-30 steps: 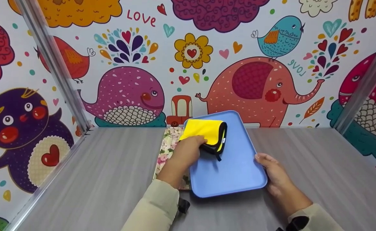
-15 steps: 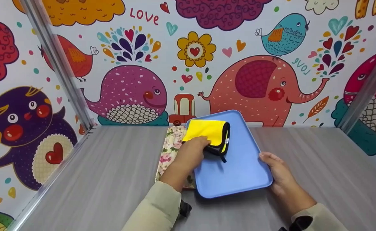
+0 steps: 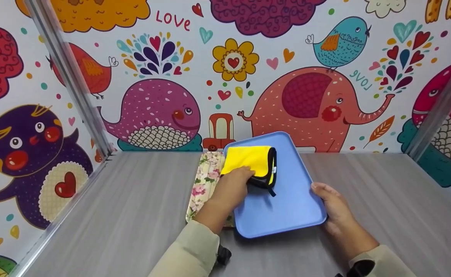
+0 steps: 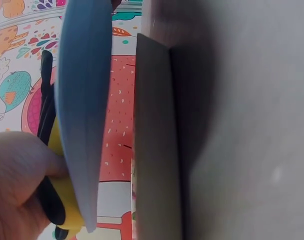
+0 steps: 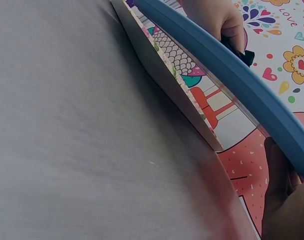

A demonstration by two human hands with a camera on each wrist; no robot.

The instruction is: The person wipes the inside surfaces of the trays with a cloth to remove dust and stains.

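My left hand [image 3: 233, 188] grips a folded yellow cloth [image 3: 246, 157] with black edging and a small black loop, over the upper left part of a blue tray [image 3: 283, 209]. In the left wrist view, the cloth [image 4: 67, 200] lies close along the tray's face. The right hand [image 3: 335, 207] holds the tray by its right edge, thumb on the rim and the other fingers mostly hidden beneath. Seen from the right wrist, the tray [image 5: 241, 90] is tilted and raised above the table. Under its left side lies a flat floral-patterned box [image 3: 200, 188], partly covered.
The grey wood-grain table [image 3: 141, 215] ends at a back wall [image 3: 194, 23] printed with cartoon animals. Metal posts [image 3: 71, 84] stand at the left and right corners, and a side wall with a penguin [image 3: 29, 154] rises on the left.
My left hand and the yellow cloth have shifted slightly toward me and to the right over the tray. The right hand keeps its hold on the tray's edge; the view has shifted a little.
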